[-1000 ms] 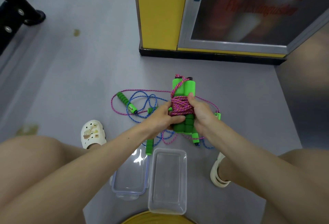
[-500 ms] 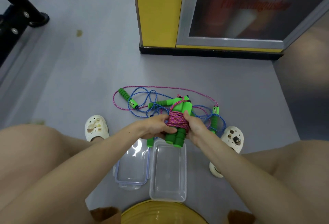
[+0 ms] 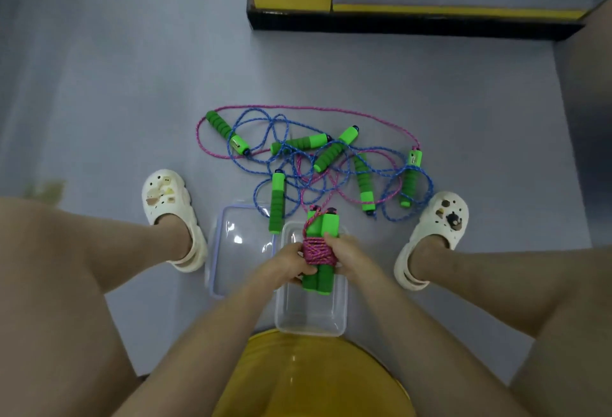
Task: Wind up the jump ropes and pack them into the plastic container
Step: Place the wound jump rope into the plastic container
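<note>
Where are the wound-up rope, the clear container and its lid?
wound-up rope [image 3: 314, 252]: head view, on the pink winding.
clear container [image 3: 311, 312]: head view, on its bare bottom.
lid [image 3: 236, 267]: head view, on its clear middle.

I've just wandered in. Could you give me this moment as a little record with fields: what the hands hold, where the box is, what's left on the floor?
Held: wound rope bundle, pink cord wrapped round two green handles
Left hand: grips the bundle's left side
Right hand: grips its right side
Container: clear, open, on the floor directly under the bundle
Lid: lies on the floor at the container's left
Not yet wound: tangle of pink and blue ropes with six green handles, on the floor beyond the container
Seat: yellow stool
</note>
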`<action>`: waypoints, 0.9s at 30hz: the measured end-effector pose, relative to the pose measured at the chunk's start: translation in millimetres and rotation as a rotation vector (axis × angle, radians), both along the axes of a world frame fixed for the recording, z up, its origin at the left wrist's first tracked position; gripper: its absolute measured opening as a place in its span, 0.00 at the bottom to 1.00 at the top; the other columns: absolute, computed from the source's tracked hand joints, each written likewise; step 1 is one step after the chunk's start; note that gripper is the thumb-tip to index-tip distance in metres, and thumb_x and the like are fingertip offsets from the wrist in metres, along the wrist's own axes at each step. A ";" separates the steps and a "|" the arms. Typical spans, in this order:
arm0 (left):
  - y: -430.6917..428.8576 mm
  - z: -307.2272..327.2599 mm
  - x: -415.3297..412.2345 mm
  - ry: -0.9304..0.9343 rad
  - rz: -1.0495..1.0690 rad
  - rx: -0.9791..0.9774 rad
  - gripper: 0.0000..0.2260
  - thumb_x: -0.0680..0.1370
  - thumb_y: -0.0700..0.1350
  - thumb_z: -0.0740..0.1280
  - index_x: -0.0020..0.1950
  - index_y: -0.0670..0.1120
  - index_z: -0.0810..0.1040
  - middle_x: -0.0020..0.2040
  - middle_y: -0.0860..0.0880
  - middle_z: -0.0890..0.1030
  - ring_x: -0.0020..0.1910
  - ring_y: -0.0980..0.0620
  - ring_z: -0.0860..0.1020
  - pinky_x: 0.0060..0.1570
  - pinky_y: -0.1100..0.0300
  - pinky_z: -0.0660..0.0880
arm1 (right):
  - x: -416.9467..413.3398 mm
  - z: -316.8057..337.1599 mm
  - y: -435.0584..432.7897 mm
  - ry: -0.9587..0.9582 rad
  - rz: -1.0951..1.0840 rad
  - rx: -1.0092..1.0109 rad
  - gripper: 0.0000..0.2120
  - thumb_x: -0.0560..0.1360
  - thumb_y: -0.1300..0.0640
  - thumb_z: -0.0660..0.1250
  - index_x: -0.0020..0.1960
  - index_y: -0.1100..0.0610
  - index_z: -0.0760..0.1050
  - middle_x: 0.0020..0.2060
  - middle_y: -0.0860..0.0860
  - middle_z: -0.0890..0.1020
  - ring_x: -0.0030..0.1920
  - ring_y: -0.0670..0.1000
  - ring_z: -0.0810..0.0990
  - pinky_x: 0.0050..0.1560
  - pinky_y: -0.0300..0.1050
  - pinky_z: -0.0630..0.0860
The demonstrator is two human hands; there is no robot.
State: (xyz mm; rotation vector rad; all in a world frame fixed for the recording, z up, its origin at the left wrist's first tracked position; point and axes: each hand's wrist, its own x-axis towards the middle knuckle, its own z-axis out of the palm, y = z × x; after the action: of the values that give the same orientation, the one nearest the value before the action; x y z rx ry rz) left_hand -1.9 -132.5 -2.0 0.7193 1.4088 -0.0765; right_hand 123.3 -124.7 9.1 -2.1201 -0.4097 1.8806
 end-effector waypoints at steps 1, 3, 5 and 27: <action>-4.6 -7.8 3.0 0.016 0.006 -0.025 0.21 0.76 0.30 0.66 0.67 0.39 0.68 0.52 0.42 0.76 0.49 0.46 0.77 0.52 0.49 0.76 | -1.1 -12.0 -4.1 -0.056 0.030 -0.005 0.12 0.78 0.58 0.63 0.59 0.62 0.75 0.50 0.58 0.81 0.48 0.57 0.80 0.54 0.54 0.78; -12.2 -21.7 9.3 0.037 -0.002 -0.083 0.21 0.75 0.29 0.66 0.67 0.39 0.68 0.55 0.40 0.77 0.52 0.44 0.76 0.53 0.49 0.76 | -0.8 -26.3 -12.3 -0.218 0.086 0.011 0.11 0.75 0.59 0.65 0.55 0.62 0.78 0.48 0.59 0.82 0.49 0.58 0.81 0.51 0.50 0.78; -19.6 -32.3 14.6 0.068 -0.103 -0.121 0.19 0.75 0.30 0.66 0.65 0.38 0.70 0.60 0.39 0.77 0.57 0.41 0.77 0.57 0.49 0.76 | 3.2 -27.6 -18.4 -0.383 0.112 0.048 0.11 0.72 0.63 0.65 0.53 0.61 0.78 0.49 0.60 0.82 0.49 0.59 0.80 0.47 0.46 0.74; -23.4 -91.7 41.0 0.394 -0.509 0.177 0.13 0.80 0.47 0.62 0.63 0.44 0.69 0.57 0.44 0.79 0.54 0.45 0.78 0.53 0.52 0.75 | 18.8 -67.8 -22.8 -0.368 0.160 -0.065 0.09 0.74 0.66 0.59 0.39 0.57 0.74 0.40 0.55 0.79 0.43 0.56 0.76 0.35 0.40 0.67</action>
State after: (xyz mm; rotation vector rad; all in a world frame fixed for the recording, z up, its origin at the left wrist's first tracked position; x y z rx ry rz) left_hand 39.1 -155.9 -93.7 1.2499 1.5841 -0.5205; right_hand 142.0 -147.4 -58.7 -2.5520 -0.6194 1.5947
